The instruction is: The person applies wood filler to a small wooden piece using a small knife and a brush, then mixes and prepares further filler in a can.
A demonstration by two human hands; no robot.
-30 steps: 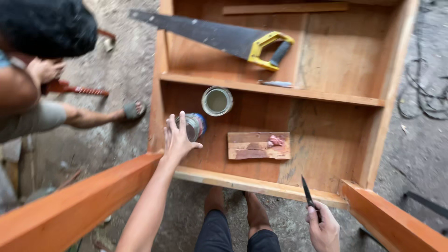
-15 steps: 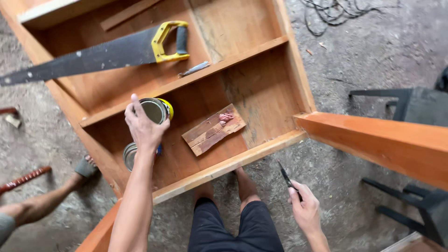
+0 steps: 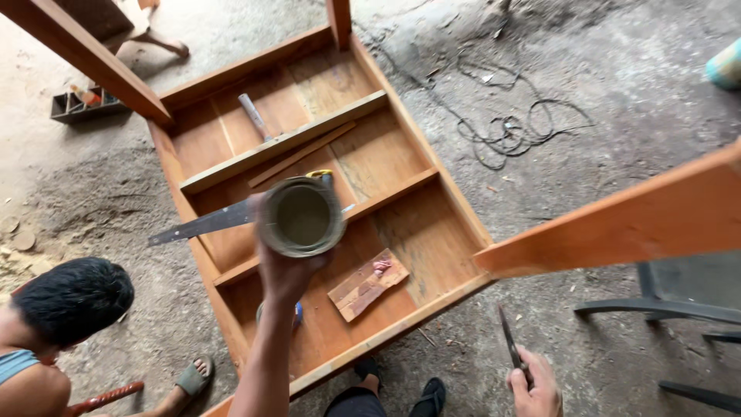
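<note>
Tin can (image 3: 301, 217) now lifted off the shelf unit (image 3: 432, 247), clutched in left hand (image 3: 284, 270).

You hold a tin (image 3: 301, 216) with a dull olive-grey inside and a pale rim. The cabinet (image 3: 401, 201) below is warm orange-brown wood. The saw (image 3: 201, 224) has a grey blade and a yellow handle. The small board (image 3: 363, 287) is reddish-brown with a pink smear. The floor (image 3: 587, 69) is grey concrete; the cable (image 3: 509, 131) on it is black.
</note>
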